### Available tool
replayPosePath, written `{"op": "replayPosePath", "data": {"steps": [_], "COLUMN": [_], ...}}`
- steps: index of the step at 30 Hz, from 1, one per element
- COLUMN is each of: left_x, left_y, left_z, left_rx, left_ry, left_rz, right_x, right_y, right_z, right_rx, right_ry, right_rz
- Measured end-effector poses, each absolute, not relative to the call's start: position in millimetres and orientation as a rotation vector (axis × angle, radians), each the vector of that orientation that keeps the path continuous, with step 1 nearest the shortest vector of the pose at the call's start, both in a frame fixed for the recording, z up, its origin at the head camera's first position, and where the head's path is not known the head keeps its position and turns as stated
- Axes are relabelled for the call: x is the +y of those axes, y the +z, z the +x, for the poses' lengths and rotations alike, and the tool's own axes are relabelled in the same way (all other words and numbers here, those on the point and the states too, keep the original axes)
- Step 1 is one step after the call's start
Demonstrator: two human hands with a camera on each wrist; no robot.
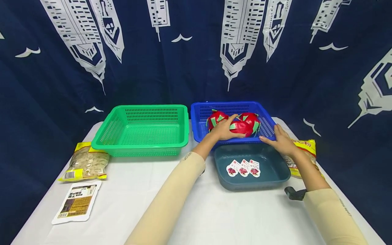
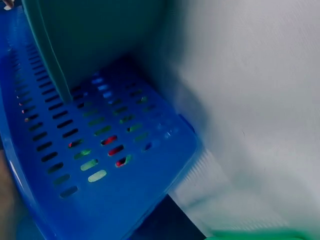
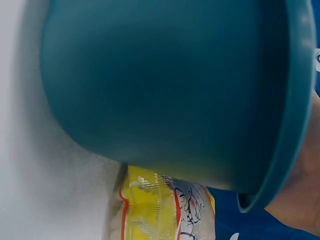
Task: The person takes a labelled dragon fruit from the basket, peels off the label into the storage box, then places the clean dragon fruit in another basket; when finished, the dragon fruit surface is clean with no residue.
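In the head view my left hand [image 1: 225, 130] reaches into the blue basket [image 1: 199, 131], fingers spread over the red and green dragon fruits. Its thumb and fingers lie on either side of the front dragon fruit [image 1: 240, 128]; another dragon fruit [image 1: 216, 117] lies behind the hand, and one more [image 1: 253, 119] at the right. My right hand [image 1: 282, 143] is at the basket's front right corner, thumb by the rim, fingers along the outer side. Before the basket stands a dark teal tray [image 1: 245, 185] holding three cards [image 1: 243, 169] with dragon fruit pictures.
A green basket [image 1: 141, 148] stands on the left of the white table [image 1: 128, 197]. Beside it lie a yellow-ended bag [image 1: 87, 161] and a flat white and brown packet [image 1: 78, 201]. Another yellow bag [image 3: 155, 205] lies right of the tray, partly behind my right arm.
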State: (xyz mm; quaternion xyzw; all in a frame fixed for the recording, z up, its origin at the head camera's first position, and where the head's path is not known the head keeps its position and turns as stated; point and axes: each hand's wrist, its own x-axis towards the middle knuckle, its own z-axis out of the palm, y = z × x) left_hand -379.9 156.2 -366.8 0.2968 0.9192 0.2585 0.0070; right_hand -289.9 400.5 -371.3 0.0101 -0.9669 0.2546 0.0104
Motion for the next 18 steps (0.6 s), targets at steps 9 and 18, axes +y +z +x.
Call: {"op": "replayPosePath", "data": {"steps": [9, 18], "left_x": [151.3, 134.3], "left_y": [-368.3, -365.8], "left_z": [-385.8, -391.0], "left_rx": [2.821, 2.891], "left_ry": [0.778, 0.685], "left_rz": [0.913, 0.943], "right_x": [398.1, 389.9], "right_y": [-377.7, -379.5], "right_z": [-298.0, -308.6], "right_rx": [-2.986, -2.987], "right_ry": [0.804, 0.812], "right_rz": [0.037, 0.082]}}
